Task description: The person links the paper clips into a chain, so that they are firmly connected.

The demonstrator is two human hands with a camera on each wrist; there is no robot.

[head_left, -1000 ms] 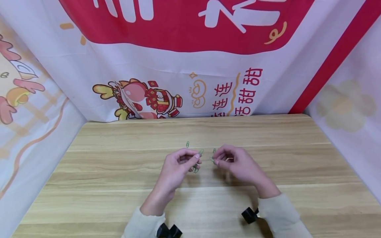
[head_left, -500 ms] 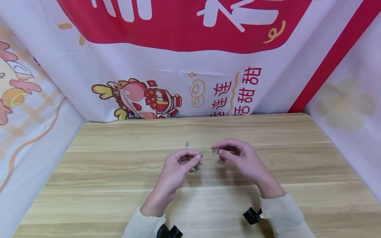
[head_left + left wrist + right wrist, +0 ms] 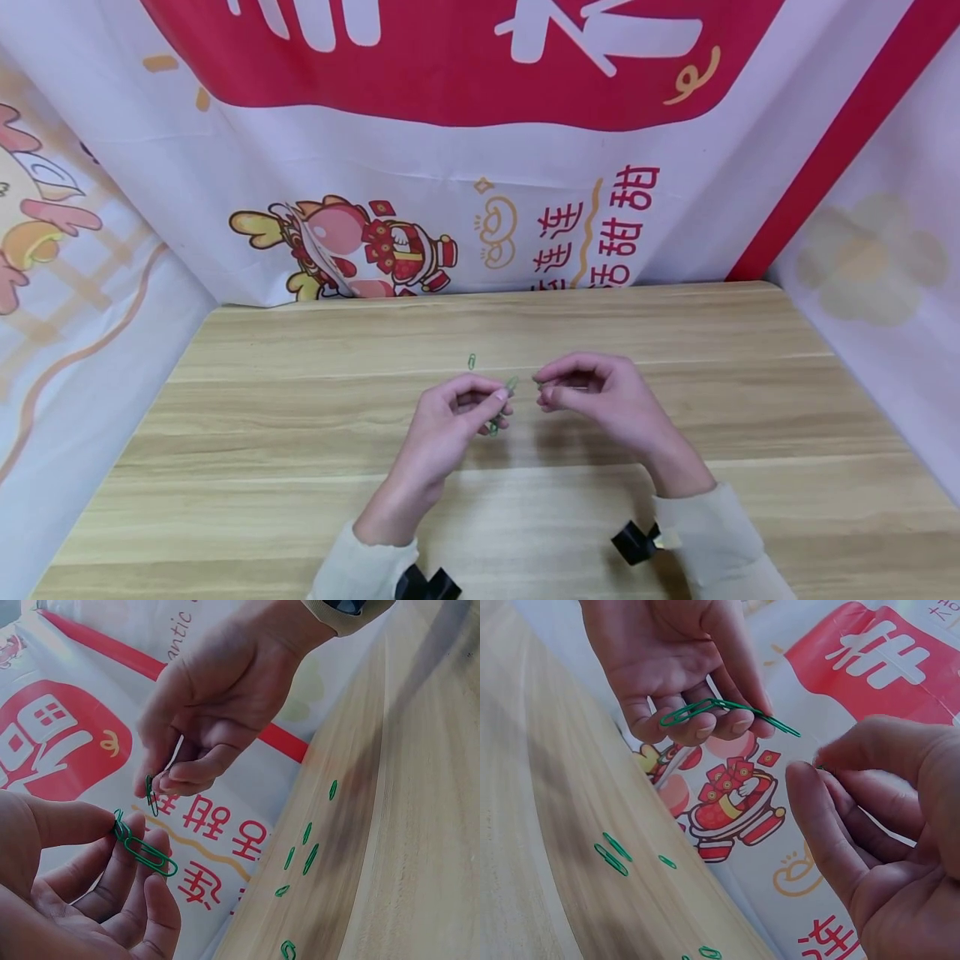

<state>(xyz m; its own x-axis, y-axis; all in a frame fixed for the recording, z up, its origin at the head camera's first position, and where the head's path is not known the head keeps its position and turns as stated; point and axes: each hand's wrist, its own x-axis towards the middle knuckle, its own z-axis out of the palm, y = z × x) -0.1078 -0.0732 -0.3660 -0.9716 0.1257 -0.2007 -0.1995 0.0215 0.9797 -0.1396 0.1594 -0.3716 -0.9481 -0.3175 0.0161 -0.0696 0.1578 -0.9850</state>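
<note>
My left hand [image 3: 453, 417] pinches the end of a short chain of linked green paper clips [image 3: 705, 705] between thumb and index finger. The chain lies across its other fingers, one clip end sticking out past the fingertips. Facing it a small gap away, my right hand [image 3: 611, 400] pinches a single green paper clip [image 3: 150, 796] between thumb and index finger. In the right wrist view that clip is mostly hidden by the fingertips. Both hands are raised above the table, and the held clip and the chain are apart.
Several loose green paper clips [image 3: 310, 859] lie on the wooden table [image 3: 300, 500] beneath the hands. One loose paper clip [image 3: 472, 361] lies just beyond the left hand. A printed cloth [image 3: 420, 150] hangs behind the table, with more cloth at both sides.
My right hand has moved slightly forward, and its fingers have shifted around the paper clip. The left hand stays nearly still with the chain.
</note>
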